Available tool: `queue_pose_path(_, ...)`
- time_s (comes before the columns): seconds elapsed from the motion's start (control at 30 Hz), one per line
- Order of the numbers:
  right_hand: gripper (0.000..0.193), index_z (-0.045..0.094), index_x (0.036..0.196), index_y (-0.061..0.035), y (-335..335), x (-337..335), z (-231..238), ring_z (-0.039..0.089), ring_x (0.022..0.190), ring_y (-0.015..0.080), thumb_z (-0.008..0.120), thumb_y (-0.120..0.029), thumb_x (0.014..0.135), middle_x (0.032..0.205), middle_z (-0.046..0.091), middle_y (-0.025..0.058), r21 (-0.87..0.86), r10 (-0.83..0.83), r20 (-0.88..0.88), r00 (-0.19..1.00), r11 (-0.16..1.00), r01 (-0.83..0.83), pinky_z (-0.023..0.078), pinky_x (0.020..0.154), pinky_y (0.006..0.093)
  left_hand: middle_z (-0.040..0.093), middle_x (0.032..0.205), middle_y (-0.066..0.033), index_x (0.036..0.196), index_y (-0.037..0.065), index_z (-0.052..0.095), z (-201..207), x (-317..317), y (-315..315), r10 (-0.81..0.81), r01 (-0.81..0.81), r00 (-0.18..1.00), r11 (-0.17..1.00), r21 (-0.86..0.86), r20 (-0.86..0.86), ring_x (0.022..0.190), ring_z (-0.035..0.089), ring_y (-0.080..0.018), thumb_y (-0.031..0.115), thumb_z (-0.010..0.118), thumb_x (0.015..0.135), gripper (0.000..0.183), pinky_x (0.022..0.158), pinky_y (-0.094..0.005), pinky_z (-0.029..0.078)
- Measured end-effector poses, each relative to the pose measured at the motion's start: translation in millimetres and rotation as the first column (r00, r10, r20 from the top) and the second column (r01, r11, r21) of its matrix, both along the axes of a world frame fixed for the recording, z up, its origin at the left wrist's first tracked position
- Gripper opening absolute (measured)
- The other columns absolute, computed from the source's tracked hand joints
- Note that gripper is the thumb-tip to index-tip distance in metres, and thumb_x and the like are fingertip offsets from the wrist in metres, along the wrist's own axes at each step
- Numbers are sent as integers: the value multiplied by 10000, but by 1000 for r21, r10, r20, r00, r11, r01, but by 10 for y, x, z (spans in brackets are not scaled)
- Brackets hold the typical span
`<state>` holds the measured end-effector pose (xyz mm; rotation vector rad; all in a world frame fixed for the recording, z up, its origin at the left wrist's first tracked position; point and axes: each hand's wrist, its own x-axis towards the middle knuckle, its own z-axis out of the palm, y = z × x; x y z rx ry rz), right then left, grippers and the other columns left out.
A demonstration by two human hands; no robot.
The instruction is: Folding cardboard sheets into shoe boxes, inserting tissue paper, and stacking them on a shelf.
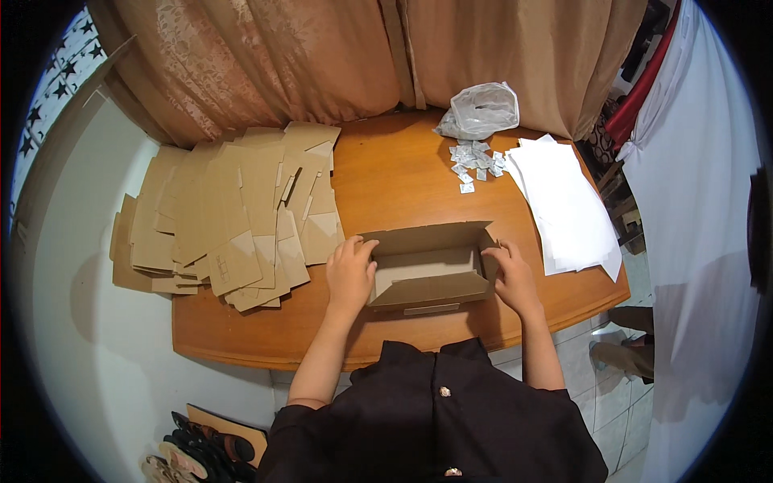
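An open-topped brown cardboard box (427,287) stands on the wooden table in front of me, its long side facing me. Its inside holds nothing that I can see. My left hand (351,272) grips the box's left end, with the fingertips curled over the upper edge. At the opposite end, my right hand (512,274) has its fingers bent over the right wall, the thumb side toward the inside. Both forearms reach in from the lower edge.
Flattened cardboard boxes (213,201) lie in an overlapping pile at the left of the wooden table (386,177). Small white sachets (477,158) are scattered by a clear plastic bag (483,111) at the back. White paper sheets (564,205) are stacked at the right.
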<state>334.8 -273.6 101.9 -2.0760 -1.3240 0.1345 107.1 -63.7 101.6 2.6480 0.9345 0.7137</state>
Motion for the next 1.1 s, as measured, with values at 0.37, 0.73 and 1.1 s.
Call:
queue_pose_path(0.37, 430, 567, 1094, -101, -68, -141, -137, 513, 1076, 353, 596, 56, 695, 1191, 481, 166, 89, -23, -131, 991, 995, 35, 457, 854, 377, 475, 1227, -137, 1187, 134, 552, 177, -38, -12, 117, -95, 955, 991, 92, -273, 1180, 432, -318, 148, 754, 677, 549, 996, -496, 302)
queue_pose_path(0.73, 752, 516, 1172, -85, -47, -179, -7, 456, 1180, 352, 864, -183, 512, 1281, 453, 173, -16, -32, -182, 983, 999, 29, 425, 946, 395, 446, 1280, -118, 1299, 165, 461, 93, 382, -31, -108, 117, 991, 984, -134, 76, 1239, 388, -312, 214, 714, 741, 614, 1055, -523, 228)
queue_pose_path(1.1, 501, 440, 1255, -26, -193, -18, -664, 476, 1170, 321, 618, -109, 794, 1246, 500, 180, 190, -82, -371, 925, 968, 162, 385, 963, 363, 462, 1311, -70, 1116, 205, 641, -344, -90, -112, -385, 298, 883, 903, -310, -271, 1289, 360, -245, 281, 634, 809, 316, 1061, -625, 80)
